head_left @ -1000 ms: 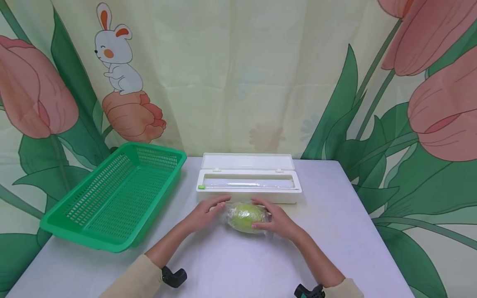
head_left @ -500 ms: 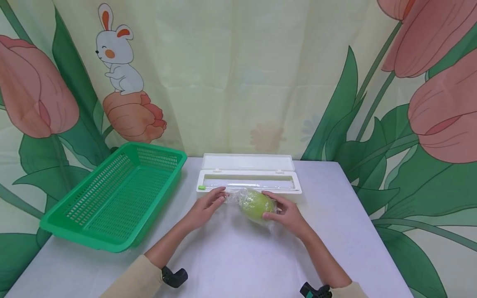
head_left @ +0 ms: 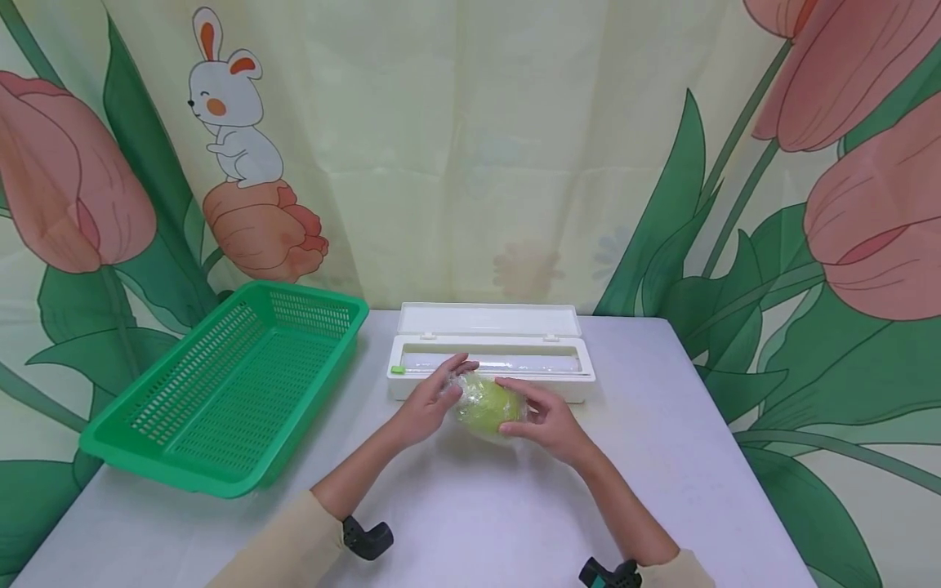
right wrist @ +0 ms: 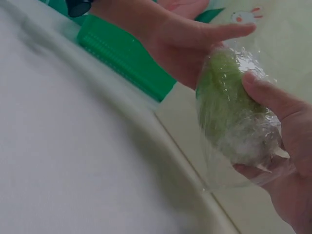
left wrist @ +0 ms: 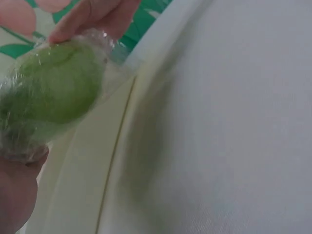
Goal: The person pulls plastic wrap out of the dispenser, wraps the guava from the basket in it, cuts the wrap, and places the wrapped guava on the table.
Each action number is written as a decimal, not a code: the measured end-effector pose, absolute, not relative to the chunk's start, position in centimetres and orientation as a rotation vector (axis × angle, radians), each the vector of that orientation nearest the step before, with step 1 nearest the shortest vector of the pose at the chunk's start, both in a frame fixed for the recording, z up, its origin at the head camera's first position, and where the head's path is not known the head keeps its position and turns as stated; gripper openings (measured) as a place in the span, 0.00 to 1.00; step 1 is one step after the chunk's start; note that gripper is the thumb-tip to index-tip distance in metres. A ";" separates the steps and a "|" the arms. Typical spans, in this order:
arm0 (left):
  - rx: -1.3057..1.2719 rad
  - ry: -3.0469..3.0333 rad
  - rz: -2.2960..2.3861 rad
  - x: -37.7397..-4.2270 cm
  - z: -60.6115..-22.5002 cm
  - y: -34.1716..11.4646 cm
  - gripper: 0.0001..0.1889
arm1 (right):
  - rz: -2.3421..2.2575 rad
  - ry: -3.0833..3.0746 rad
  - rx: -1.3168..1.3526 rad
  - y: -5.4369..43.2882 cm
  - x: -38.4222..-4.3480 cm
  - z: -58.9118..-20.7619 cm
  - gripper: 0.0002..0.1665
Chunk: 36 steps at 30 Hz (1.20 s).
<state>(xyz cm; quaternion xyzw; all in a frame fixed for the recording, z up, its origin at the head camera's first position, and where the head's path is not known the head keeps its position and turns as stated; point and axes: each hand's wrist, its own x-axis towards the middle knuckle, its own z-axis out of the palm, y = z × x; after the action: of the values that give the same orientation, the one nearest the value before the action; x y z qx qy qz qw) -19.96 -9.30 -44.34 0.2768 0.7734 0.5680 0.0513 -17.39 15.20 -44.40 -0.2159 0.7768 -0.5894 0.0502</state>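
A green oval fruit (head_left: 488,408) wrapped in clear cling film is held up in front of the white cling film dispenser (head_left: 491,359). My right hand (head_left: 555,425) grips its right end, thumb on the near side and fingers round the far side. Against the left end rests my left hand (head_left: 426,407), its fingers extended and its palm beside the film. The right wrist view shows the left thumb straight along the fruit (right wrist: 219,92), while loose film bunches near the right fingers. In the left wrist view the wrapped fruit (left wrist: 63,87) spans both hands.
The dispenser's lid (head_left: 488,318) stands open at the back, with a film roll (head_left: 485,362) and a green slider (head_left: 398,370) in view. A green perforated basket (head_left: 272,457) lies on the left of the white table (head_left: 662,490). A printed curtain (head_left: 470,163) hangs behind.
The right hand has lifted the wrapped fruit off the table, swung it right, then brought it back left. The left hand has moved right and up against the fruit's left end.
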 end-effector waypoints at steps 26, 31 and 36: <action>0.599 2.726 1.744 -19.4 -43.0 -6.7 0.18 | -1.482 2.724 -0.952 13.4 -17.0 -42.2 0.41; 0.618 2.809 1.795 -19.3 -43.0 -6.3 0.18 | -1.490 2.759 -1.030 13.2 -16.9 -41.9 0.40; 0.625 2.819 1.838 -19.3 -43.3 -6.4 0.18 | -1.494 2.754 -1.075 12.9 -17.0 -42.0 0.40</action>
<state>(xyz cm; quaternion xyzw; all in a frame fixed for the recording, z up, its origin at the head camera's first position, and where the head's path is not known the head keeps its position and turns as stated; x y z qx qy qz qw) -19.27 -6.39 -43.26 0.1810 0.8155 0.5317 -0.1400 -16.97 12.89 -42.03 -0.3234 0.8283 -0.4495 -0.0852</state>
